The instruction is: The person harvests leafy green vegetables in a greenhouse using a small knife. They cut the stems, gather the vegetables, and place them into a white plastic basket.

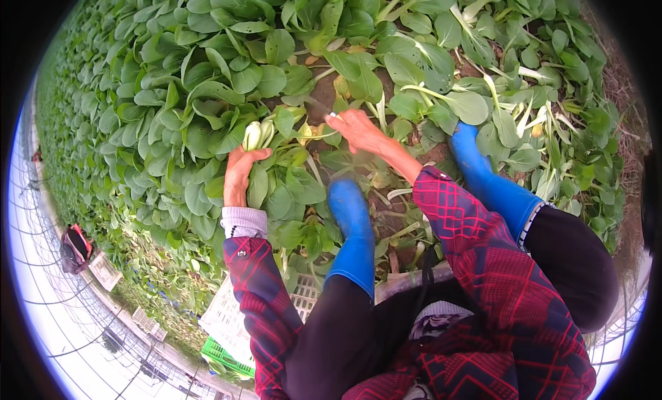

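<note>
My left hand (pixel 242 167) holds a head of leafy greens with pale, thick stalks (pixel 258 134), its fingers partly hidden by leaves. To its right, my right hand (pixel 357 130) is closed around a small tool with a pale handle end (pixel 332 115); a blurred blade (pixel 316 109) seems to extend from it over the soil, towards the greens. Dense green plants (pixel 207 95) stand around and beyond the left hand. Yellowed leaves (pixel 309 132) lie between the two hands.
Blue rubber boots (pixel 351 208) stand among the plants. Loose leaves and pale stalks (pixel 527 115) lie at the right. White plastic crates (pixel 225 314) and a green crate (pixel 227 357) are at the lower left. A dark bag or garment (pixel 76 249) is farther left.
</note>
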A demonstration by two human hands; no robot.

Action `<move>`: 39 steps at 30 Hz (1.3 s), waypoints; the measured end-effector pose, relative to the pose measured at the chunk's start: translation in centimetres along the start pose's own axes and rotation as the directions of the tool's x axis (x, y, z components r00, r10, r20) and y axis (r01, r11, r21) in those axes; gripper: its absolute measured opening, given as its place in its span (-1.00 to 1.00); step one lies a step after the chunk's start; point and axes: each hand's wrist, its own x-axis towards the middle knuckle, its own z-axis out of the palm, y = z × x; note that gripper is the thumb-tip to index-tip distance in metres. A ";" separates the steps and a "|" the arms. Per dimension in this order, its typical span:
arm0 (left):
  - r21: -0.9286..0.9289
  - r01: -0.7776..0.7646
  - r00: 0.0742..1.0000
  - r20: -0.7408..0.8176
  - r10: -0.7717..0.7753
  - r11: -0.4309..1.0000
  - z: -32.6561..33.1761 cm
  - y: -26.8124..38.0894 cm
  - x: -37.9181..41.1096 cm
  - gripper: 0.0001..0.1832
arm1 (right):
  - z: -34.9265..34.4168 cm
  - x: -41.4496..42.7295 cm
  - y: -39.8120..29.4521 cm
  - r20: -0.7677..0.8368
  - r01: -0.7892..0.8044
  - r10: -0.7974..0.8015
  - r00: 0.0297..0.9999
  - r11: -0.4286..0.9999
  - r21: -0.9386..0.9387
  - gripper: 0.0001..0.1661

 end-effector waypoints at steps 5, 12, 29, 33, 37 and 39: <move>0.005 0.062 0.998 0.011 -0.062 0.998 -0.2 0.0 0.1 -0.31 | 0.1 0.5 0.7 0.086 -0.126 0.120 0.989 0.989 0.075 -0.35; -0.051 0.128 0.991 -0.041 -0.130 0.990 -0.5 -0.3 0.7 -0.39 | 2.4 1.3 1.0 0.055 -0.195 0.189 0.980 0.973 0.126 -0.33; 0.617 -0.224 0.878 -0.207 0.430 0.754 3.1 3.2 -7.4 -0.63 | 1.1 -7.3 0.4 -0.169 -0.146 0.217 0.961 0.922 0.358 -0.54; 0.739 -0.488 0.685 -0.006 0.729 0.465 7.9 3.9 -13.6 -0.69 | -0.8 -8.7 -0.6 -0.131 -0.026 0.180 0.975 0.677 0.736 -0.60; 0.572 -0.681 0.694 0.303 0.653 0.458 11.6 1.9 -15.0 -0.70 | -1.0 -9.4 -2.4 -0.236 0.190 0.049 0.970 0.451 0.872 -0.60; 0.470 -0.674 0.714 0.216 0.666 0.570 11.4 1.2 -15.2 -0.70 | -2.6 -9.4 -1.2 -0.256 0.236 -0.010 0.967 0.428 0.872 -0.60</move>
